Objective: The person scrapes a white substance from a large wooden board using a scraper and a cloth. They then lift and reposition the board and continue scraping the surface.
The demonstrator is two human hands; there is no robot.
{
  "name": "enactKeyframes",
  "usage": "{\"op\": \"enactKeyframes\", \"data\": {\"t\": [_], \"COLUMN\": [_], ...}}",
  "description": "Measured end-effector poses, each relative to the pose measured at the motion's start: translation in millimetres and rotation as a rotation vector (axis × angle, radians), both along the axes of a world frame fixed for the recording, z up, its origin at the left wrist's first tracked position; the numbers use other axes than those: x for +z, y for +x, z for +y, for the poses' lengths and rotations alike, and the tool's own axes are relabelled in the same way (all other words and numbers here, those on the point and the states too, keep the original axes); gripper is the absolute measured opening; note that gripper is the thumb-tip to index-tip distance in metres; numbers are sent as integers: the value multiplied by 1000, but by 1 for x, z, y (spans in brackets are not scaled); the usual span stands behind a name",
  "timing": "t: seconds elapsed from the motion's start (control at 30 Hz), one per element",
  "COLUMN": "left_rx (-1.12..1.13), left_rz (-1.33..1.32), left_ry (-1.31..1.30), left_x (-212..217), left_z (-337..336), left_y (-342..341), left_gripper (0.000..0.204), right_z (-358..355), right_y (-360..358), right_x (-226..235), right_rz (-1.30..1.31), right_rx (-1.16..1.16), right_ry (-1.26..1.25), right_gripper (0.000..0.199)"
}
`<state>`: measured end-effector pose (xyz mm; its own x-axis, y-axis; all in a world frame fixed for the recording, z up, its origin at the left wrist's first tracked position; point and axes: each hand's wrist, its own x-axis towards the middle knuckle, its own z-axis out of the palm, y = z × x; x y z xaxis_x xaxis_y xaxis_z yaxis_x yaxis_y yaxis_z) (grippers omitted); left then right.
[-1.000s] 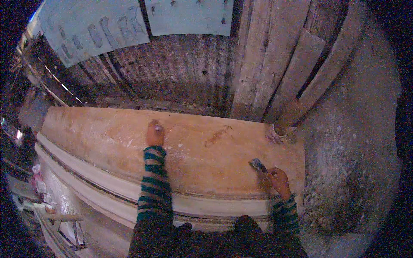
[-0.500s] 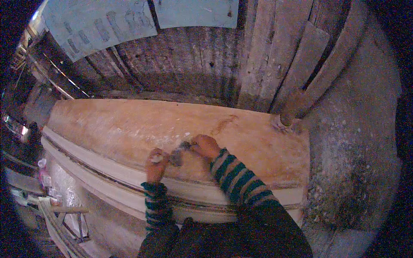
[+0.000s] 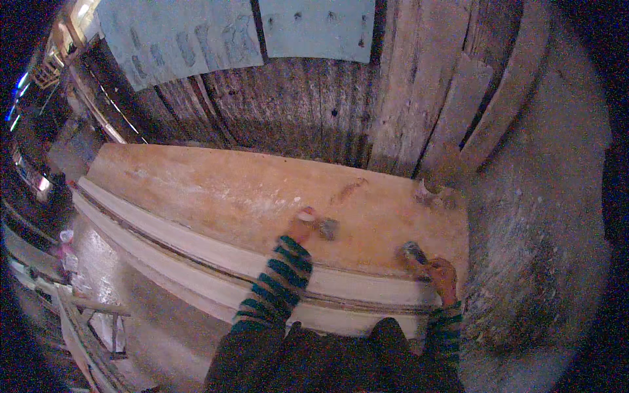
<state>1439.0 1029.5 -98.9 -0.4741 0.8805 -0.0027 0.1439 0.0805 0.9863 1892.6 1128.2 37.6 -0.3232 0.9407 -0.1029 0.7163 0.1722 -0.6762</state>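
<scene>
My left hand (image 3: 299,229) is closed over the middle of a long orange-brown board (image 3: 196,173). From it a putty knife (image 3: 327,228) with a flat grey blade sticks out to the right. A small white patch shows at the fingers; whether it is handle or filler I cannot tell. Farther right, my right hand (image 3: 443,275) is closed round the handle of a second putty knife (image 3: 414,253). Its greyish blade points up and left, over the board near the front white moulding (image 3: 367,286). Motion blurs both tools somewhat.
White smears and a brownish mark (image 3: 350,190) lie on the board. At its far right corner sits a crumpled pale item (image 3: 432,195). Boards lean on the corrugated wall (image 3: 288,105) behind. To the left stand a wooden frame (image 3: 72,314) and plastic bags (image 3: 67,252).
My hands were close together and have parted. My right hand, with its putty knife, has swung far right and nearer me. My left has moved right across the board. The view has shifted slightly.
</scene>
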Motion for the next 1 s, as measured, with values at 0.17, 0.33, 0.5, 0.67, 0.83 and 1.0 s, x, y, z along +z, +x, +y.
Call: {"op": "enactKeyframes", "data": {"t": [0.17,0.33,0.5,0.67,0.83,1.0], "left_rx": [565,172,-280,-330,98,492], "left_rz": [784,39,-456,-294,154,117], "left_ry": [-224,-35,76,-129,-180,6], "left_x": [56,81,21,-14,-3,86], "left_z": [-115,-120,-42,-65,-184,-250], "left_y": [-157,-158,-38,-101,-360,-418], "left_gripper": [28,25,28,29,26,15], "right_z": [-41,-63,-86,-87,-83,-54], "right_y": [15,-20,-118,-177,-223,-249], "right_x": [-8,-15,-21,-61,-42,-32], "right_rz": [238,285,409,194,166,-196], "right_rx": [-19,-20,-77,45,93,103], "right_ry": [143,220,35,193,3,-23], "right_gripper": [21,21,22,25,22,30]}}
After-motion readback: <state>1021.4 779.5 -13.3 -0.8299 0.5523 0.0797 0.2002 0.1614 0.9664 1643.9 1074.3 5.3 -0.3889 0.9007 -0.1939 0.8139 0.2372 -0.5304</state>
